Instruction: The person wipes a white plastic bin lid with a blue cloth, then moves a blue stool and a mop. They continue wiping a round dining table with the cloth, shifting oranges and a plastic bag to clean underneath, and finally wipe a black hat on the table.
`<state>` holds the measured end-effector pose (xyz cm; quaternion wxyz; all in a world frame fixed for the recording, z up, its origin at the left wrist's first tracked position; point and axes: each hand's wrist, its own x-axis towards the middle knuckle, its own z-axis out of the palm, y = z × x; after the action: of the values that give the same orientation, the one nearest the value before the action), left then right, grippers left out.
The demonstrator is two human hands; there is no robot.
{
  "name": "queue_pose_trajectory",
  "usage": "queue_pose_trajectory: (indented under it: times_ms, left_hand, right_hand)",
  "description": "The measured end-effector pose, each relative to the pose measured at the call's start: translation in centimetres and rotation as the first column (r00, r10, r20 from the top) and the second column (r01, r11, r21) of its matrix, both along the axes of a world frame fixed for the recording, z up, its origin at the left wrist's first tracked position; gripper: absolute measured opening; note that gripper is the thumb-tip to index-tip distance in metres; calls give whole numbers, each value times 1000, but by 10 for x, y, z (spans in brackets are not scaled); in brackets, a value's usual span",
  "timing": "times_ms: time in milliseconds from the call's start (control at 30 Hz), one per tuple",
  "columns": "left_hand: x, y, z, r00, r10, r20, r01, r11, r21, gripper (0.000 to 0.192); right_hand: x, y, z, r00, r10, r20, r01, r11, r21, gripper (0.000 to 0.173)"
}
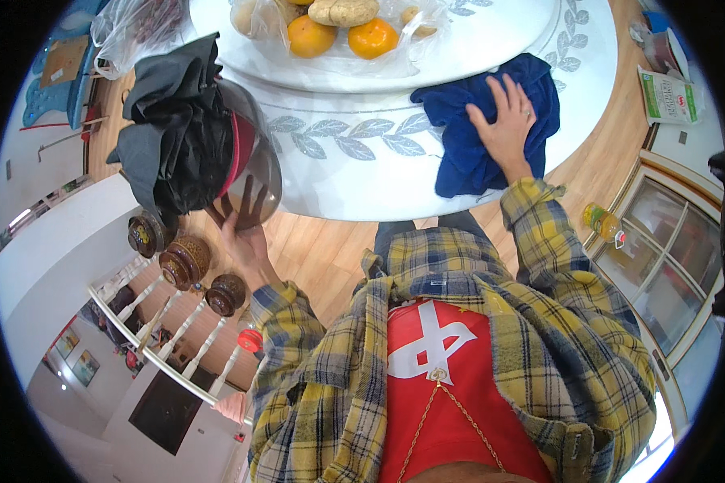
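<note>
My left hand (243, 238) holds a black cloth sun hat (175, 121) by its tinted see-through visor (266, 163). The fingers show through the plastic, and a red band edges the visor. The hat is at the left edge of a round white table (362, 187) with a silver leaf pattern. On the table's right side, my right hand (507, 124) lies on a crumpled dark blue cloth (459, 145), palm down with fingers spread. A ring is on one finger.
On a raised white turntable (489, 54), a clear plastic bag (411, 60) holds oranges (312, 36) and potatoes (343, 11). Another plastic bag (118, 36) hangs at the left. Brown jars (184, 262) stand beside a white railing (184, 335). An oil bottle (601, 222) is on the right.
</note>
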<state>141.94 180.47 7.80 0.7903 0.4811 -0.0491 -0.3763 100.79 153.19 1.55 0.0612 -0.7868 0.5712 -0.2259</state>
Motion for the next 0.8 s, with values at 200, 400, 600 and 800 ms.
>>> queue_pose_trajectory:
  times_ms: [200,400,600,800]
  left_hand:
    - [11,-23,16,986,-139,94,144,989,-47,55]
    - [17,-23,10,988,-114,102,107,992,71,52]
    - [18,-13,-4,991,-75,114,62,991,117,53]
    - [17,-7,1,978,-83,189,62,992,111,57]
  right_hand:
    - [65,95,29,923,371,102,-382,913,143,51]
    - [20,72,31,927,366,84,-372,925,74,45]
    - [-85,-38,8,999,11,46,-5,992,-122,44]
    - [-131,-118,-17,952,-306,-22,303,949,-87,52]
